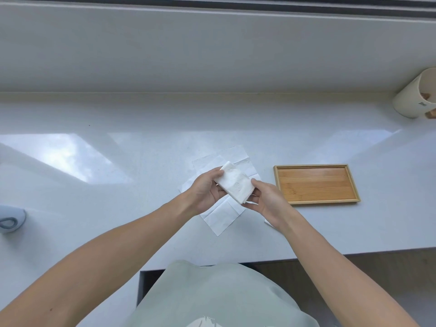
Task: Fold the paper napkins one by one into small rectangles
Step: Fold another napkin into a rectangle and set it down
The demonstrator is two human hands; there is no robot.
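A white paper napkin folded into a small rectangle (236, 184) is held just above the counter between both hands. My left hand (205, 192) grips its left end, thumb on top. My right hand (267, 201) pinches its lower right end. Under the hands, several unfolded white napkins (221, 218) lie flat and overlapping on the white counter (118, 208); parts of them are hidden by my hands.
An empty bamboo tray (316, 184) sits just right of the napkins. A cream cylindrical container (415, 97) stands at the far right against the raised ledge. A pale blue-grey object (11, 220) lies at the left edge. The counter's front edge runs close to my body.
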